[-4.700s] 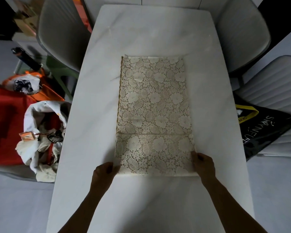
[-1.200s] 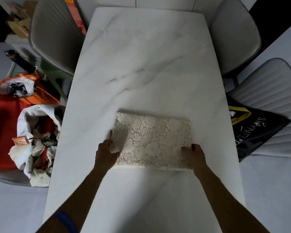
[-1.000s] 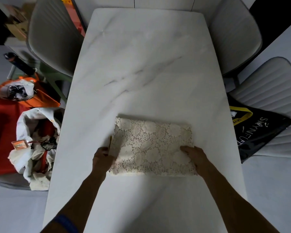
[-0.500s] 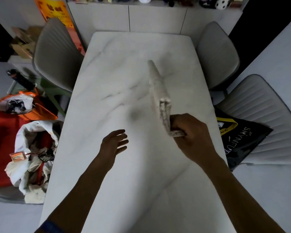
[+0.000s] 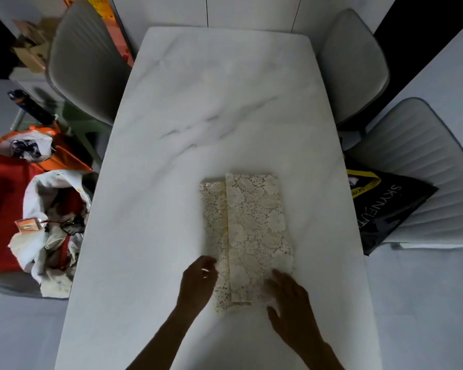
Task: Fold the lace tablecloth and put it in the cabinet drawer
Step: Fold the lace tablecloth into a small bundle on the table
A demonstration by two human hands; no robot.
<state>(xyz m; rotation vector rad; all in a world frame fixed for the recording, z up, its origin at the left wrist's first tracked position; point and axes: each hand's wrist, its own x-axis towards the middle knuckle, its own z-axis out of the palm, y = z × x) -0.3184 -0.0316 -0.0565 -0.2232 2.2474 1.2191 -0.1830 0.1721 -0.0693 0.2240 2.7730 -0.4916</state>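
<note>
A: On the near half of the white marble worktop (image 5: 193,108), what is lying there?

B: The lace tablecloth (image 5: 254,225) is lying there as a narrow folded strip, running lengthwise away from the person. Its upper layer is sitting slightly to the right, so a thin band of the lower layer is showing along the left edge.

A: What is the left hand (image 5: 198,281) doing?

B: It is resting against the strip's near left edge, fingers (image 5: 207,264) curled loosely inward. Whether they are pinching the lace or only touching it, I cannot tell.

A: And the right hand (image 5: 292,308)?

B: It is lying palm down over the near right corner of the cloth, fingers (image 5: 277,276) spread and flat, gripping nothing. That hand is looking blurred.

A: What is standing around the worktop?

B: A grey chair (image 5: 86,62) is sitting at the far left and another chair (image 5: 356,65) at the far right, with a ribbed chair (image 5: 425,166) closer on the right. A black bag with yellow trim (image 5: 385,209) is leaning on it. On the left floor, a white bag (image 5: 51,222) stuffed with fabric is sitting beside a red cloth (image 5: 3,201). White cabinet doors (image 5: 206,9) are showing beyond the worktop's far end.
</note>
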